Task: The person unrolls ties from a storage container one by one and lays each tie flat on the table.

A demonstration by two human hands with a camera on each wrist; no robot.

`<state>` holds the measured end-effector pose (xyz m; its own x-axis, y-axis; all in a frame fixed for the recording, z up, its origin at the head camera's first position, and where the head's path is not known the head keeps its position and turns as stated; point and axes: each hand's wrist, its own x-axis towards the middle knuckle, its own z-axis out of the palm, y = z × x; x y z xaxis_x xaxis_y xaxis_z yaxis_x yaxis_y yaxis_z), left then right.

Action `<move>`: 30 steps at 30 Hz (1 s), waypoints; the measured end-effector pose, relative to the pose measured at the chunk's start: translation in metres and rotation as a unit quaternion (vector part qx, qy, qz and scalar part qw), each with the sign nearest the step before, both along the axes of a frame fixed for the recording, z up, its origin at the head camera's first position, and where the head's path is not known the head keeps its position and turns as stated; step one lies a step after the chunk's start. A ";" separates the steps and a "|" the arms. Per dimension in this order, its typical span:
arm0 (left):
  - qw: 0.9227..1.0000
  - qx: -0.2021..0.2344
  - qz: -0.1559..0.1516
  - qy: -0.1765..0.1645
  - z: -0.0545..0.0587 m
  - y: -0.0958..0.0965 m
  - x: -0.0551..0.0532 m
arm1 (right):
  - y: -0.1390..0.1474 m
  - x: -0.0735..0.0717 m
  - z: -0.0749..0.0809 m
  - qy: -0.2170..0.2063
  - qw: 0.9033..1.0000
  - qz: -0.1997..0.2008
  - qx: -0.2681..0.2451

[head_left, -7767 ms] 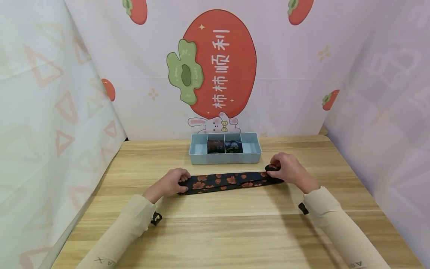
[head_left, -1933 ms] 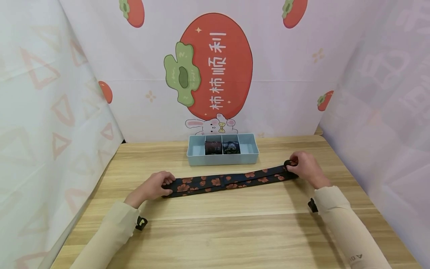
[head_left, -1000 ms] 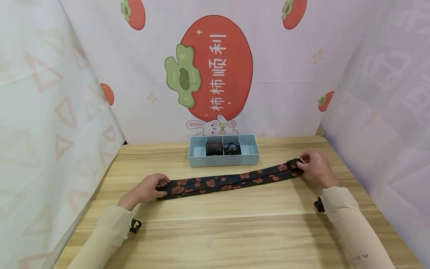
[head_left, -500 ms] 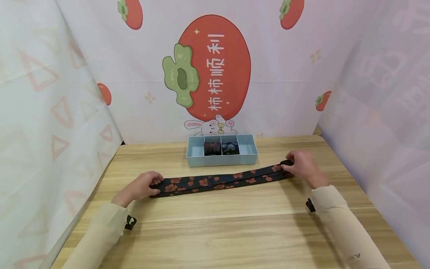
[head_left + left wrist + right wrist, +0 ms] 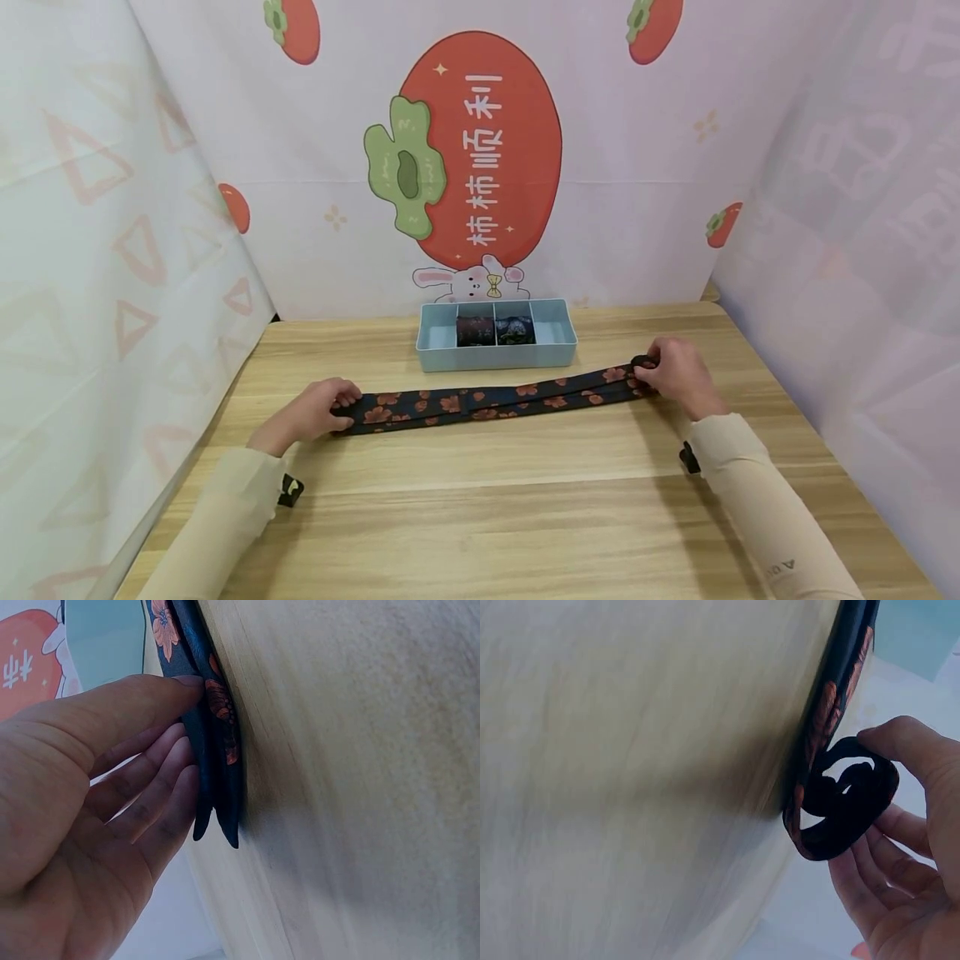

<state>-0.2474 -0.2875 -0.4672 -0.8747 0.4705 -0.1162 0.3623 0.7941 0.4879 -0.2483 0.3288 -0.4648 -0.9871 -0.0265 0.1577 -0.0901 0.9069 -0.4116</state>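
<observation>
A dark navy necktie point(image 5: 487, 405) with orange flowers lies stretched across the wooden table, folded lengthwise so its seam side shows. At its flat left end, my left hand point(image 5: 311, 410) pinches the fabric; the left wrist view has the thumb on the upper side of the tie point(image 5: 217, 712) and the fingers behind its edge. The other end is wound into a loose coil point(image 5: 866, 799), held between thumb and fingers of my right hand point(image 5: 681, 377). Gaps show between the coil's turns in the right wrist view.
Behind the tie stands a light blue divided box point(image 5: 495, 358). Its two middle compartments hold a dark reddish rolled tie point(image 5: 476, 331) and a dark blue rolled tie point(image 5: 515, 331). A white printed cloth point(image 5: 622, 250) hangs along the table's back and sides.
Compared with the oldest frame, my hands are farther apart and more of the tie lies unrolled between them. Over the last second both hands have shifted left, the right one more, then slightly back right.
</observation>
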 end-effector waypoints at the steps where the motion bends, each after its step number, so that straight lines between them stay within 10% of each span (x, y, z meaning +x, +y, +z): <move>1: 1.000 0.001 0.001 0.000 0.000 0.000 0.000 | 0.002 0.001 0.001 0.000 1.000 -0.004 -0.003; 20: 1.000 -0.005 0.007 0.000 0.001 0.001 0.002 | 0.039 0.012 0.003 0.028 0.997 -0.068 -0.039; 30: 1.000 -0.005 0.001 0.001 -0.001 0.000 -0.001 | 0.023 0.007 0.016 0.051 0.999 -0.010 0.007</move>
<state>-0.2481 -0.2871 -0.4686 -0.8762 0.4672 -0.1184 0.3616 0.7996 0.4794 -0.2414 0.3515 -0.4486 -0.9665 -0.0094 0.2566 -0.1119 0.9150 -0.3877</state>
